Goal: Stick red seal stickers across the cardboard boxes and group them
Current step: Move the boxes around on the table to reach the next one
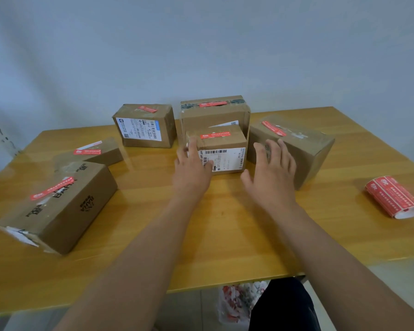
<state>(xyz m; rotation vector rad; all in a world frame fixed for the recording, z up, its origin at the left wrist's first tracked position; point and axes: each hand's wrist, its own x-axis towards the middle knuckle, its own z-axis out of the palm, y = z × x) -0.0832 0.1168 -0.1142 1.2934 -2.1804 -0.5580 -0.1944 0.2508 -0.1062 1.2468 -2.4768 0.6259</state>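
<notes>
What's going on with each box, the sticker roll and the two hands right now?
Small front box: sealed with a red sticker, touched by left hand.
Tall box: stickered, directly behind it.
Right box: stickered.
Labelled box: stickered.
Flat box: stickered.
Printed box: stickered.
Sticker roll: lying sideways.
Left hand: fingers on small box.
Right hand: open, holding nothing.

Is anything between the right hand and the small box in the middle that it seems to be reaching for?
Nothing visible. The right hand hovers open just right of the small box, with only bare table in the gap. The left hand already touches the box's left side. The larger box on the right lies behind the right hand.
</notes>
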